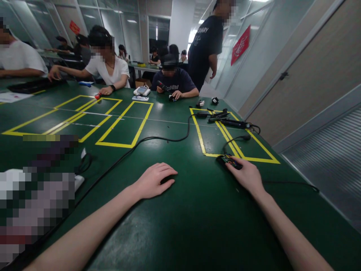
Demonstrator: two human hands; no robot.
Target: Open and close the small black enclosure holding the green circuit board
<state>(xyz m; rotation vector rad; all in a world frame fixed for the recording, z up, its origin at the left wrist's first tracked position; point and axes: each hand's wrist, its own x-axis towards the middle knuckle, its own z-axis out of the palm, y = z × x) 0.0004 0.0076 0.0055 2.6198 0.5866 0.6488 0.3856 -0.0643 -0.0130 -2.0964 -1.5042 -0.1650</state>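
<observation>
My left hand (156, 180) lies on the green table (175, 237), palm down, thumb a little apart from the lightly bent fingers, with nothing in it. Further right, my right hand (248, 175) grips the near end of a small black device with an exposed circuit board (230, 162), coloured parts showing on top. My fingers hide part of this device. From behind it a short black cable (229, 142) curves to a dark plug end. The device sits at the front edge of a yellow-taped rectangle (262, 160).
A long black cable (149, 138) crosses the table. Black tools and cords (231, 122) lie in the right taped area, small black-and-white parts (200, 103) beyond. Opposite, a person in a dark shirt (180, 81) handles a tool; another in white (108, 69) reaches sideways. Blurred items fill the left.
</observation>
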